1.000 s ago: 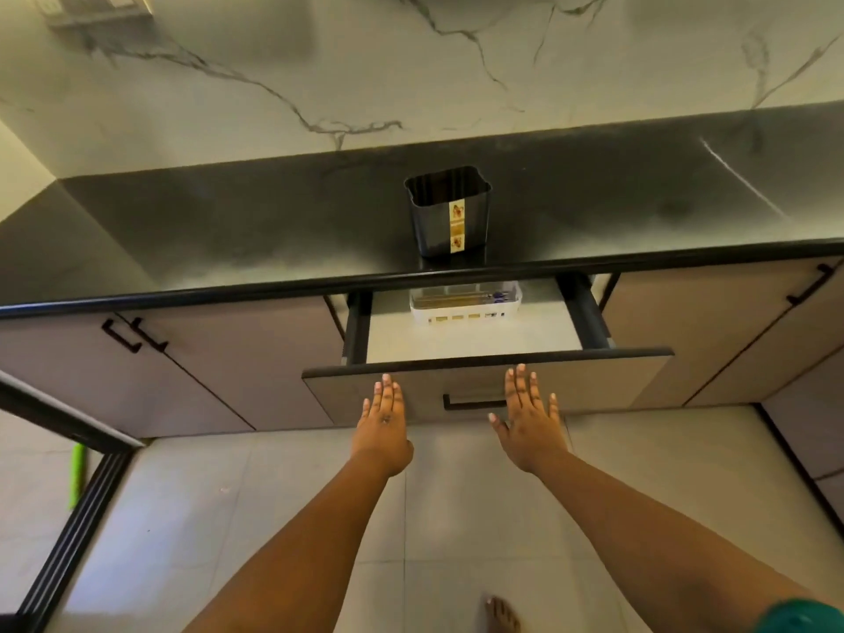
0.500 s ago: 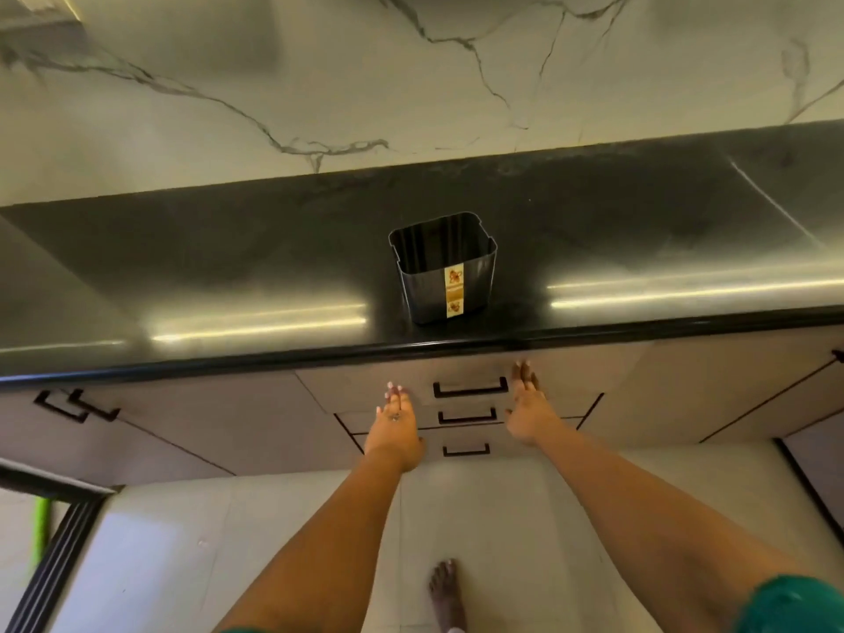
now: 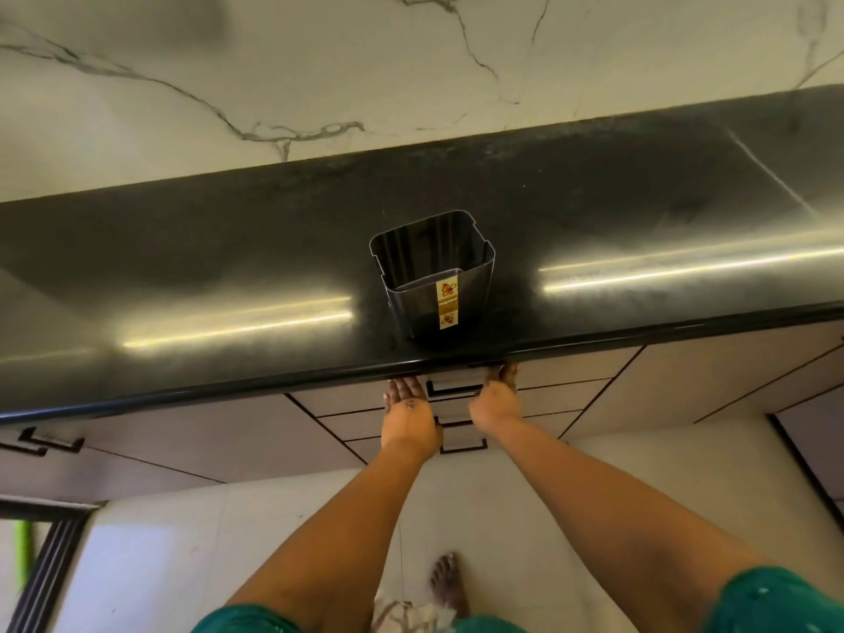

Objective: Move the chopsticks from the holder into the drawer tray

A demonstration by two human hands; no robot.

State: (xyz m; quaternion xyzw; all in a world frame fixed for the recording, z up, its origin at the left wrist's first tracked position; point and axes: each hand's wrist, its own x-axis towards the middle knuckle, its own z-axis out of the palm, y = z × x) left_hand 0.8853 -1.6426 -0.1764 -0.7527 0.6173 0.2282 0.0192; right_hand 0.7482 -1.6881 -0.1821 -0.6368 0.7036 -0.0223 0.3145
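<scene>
A dark holder [image 3: 433, 276] with a yellow label stands near the front edge of the black counter [image 3: 228, 276]; nothing shows inside it. Below the counter edge the top drawer front [image 3: 548, 374] sits flush with the cabinets, so the tray and chopsticks are hidden. My left hand [image 3: 408, 415] lies flat against the drawer fronts, left of the black handle [image 3: 452, 388]. On the other side of the handle my right hand [image 3: 495, 397] presses flat too, its fingertips under the counter lip. Neither hand holds anything.
A white marble wall [image 3: 319, 61] rises behind the counter. Cabinet doors with black handles [image 3: 50, 443] flank the drawers. My bare foot [image 3: 450, 584] stands on the pale tiled floor. A dark door frame [image 3: 41, 573] is at lower left.
The drawer was open with the white tray visible a second ago; both hands pushed it in and it is now closed. The view has moved closer and more over the counter.
</scene>
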